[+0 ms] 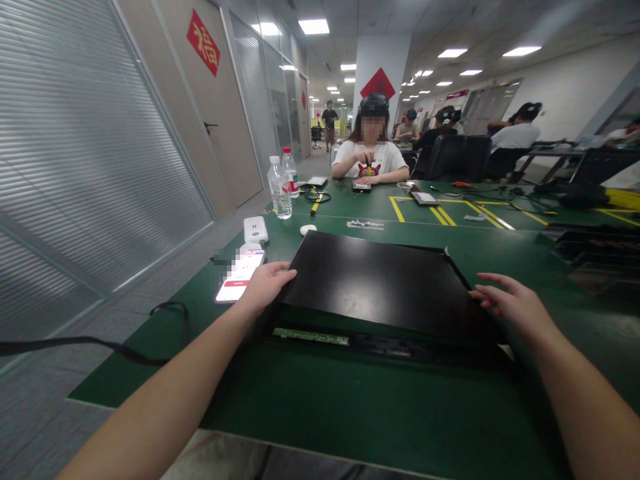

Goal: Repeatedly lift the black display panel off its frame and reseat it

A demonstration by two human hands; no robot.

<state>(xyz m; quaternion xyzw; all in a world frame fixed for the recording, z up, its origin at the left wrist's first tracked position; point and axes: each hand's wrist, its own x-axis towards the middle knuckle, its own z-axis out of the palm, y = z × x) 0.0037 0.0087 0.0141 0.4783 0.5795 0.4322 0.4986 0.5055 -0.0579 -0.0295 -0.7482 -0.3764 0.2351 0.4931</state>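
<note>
A flat, glossy black panel lies tilted in front of me, over a thin black frame. Its near edge stands off the frame, where a strip of green circuit board shows at the left. My left hand is closed on the panel's left edge, thumb on top and fingers partly hidden. At the right edge is my right hand, its index finger stretched out while the lower fingertips pinch the rim. Part of that grip is hidden.
To the left lie a lit phone and a white power bank. Behind them stand two plastic bottles. A small white case sits past the panel. Across the green table, another person works on a small device.
</note>
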